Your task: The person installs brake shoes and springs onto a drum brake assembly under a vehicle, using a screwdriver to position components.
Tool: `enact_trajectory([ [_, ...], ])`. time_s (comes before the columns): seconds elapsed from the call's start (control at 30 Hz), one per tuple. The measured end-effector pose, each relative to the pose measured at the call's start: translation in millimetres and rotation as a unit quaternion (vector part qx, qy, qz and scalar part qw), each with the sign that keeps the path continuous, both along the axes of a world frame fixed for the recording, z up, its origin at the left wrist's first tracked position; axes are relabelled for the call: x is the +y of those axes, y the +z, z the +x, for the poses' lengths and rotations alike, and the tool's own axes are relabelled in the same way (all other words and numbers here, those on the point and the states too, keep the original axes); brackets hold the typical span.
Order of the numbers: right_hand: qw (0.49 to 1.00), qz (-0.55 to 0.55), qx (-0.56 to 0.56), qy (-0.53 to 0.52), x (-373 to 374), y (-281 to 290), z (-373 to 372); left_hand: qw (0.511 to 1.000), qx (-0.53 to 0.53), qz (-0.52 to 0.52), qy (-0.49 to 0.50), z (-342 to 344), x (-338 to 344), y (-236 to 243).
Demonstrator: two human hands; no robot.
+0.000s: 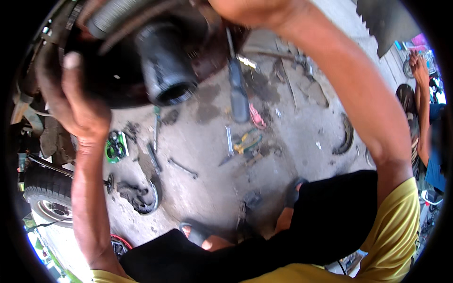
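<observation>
A dark vehicle assembly with a black cylindrical pipe (165,66) and a grey hose (108,16) fills the upper left. My left hand (85,108) is closed round the curved edge (49,70) of this assembly at its left, thumb pointing up. My right hand (245,8) reaches the top of the frame beside the assembly; its fingers are cut off or hidden. A long dark tool (238,89) with a thin shaft points up at the assembly's right side, just below my right hand.
On the concrete floor (203,146) lie wrenches (229,139), pliers (247,144), a green case (114,148) and curved black parts (342,137). A tire (40,193) is at left. My sandalled feet (193,236) show below. Another person's hand (417,63) and blue sleeve appear at far right.
</observation>
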State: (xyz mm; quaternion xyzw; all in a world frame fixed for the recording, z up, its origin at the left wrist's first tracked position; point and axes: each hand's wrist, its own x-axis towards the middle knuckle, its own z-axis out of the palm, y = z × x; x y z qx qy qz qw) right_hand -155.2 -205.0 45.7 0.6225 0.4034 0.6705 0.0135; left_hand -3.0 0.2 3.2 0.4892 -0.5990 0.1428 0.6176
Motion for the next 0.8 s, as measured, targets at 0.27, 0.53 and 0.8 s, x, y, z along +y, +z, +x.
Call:
enact_trajectory([
  [0.27,0.945,0.142,0.2,-0.217,35,12,-50,0.997,-0.058,0.046,-0.017,2,3,1],
  [0.53,0.934,0.135,0.252,-0.215,40,17,-55,0.992,-0.107,0.038,-0.056,-3,-2,9],
  [0.8,0.917,0.161,0.284,-0.227,44,21,-60,0.994,-0.037,0.033,-0.1,1,1,6],
])
